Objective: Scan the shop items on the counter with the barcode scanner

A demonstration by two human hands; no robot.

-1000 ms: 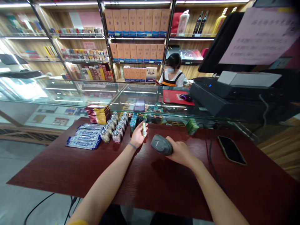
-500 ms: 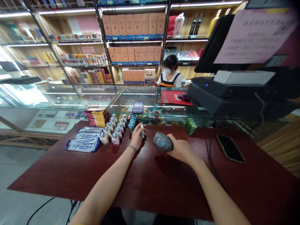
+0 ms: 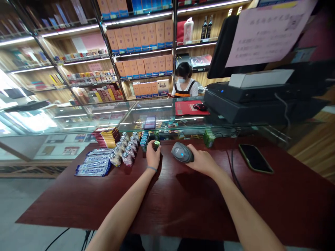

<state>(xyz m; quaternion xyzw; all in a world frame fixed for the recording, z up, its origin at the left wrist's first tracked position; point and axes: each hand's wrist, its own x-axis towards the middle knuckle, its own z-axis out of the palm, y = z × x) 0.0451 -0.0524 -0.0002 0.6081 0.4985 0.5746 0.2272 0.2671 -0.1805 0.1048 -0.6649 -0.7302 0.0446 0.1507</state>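
My left hand (image 3: 152,156) is closed round a small green pack (image 3: 156,144), held upright low over the dark red table (image 3: 183,202), right beside a row of small blue-green packs (image 3: 144,140). My right hand (image 3: 202,162) grips a grey handheld barcode scanner (image 3: 182,152) with a blue light, its head turned toward the left hand. The two hands are a short gap apart near the table's far edge.
Small jars (image 3: 127,144), blue-white bars (image 3: 94,161) and a red-yellow stack (image 3: 106,136) lie at left. A green pack stack (image 3: 208,138), a black phone (image 3: 255,158) and a cable sit at right. A glass counter (image 3: 104,115), a till and a seated person (image 3: 183,83) lie beyond.
My left hand has lowered the green pack from in front of the scanner toward the row of packs at the table's far edge. The right hand with the scanner stayed about where it was.
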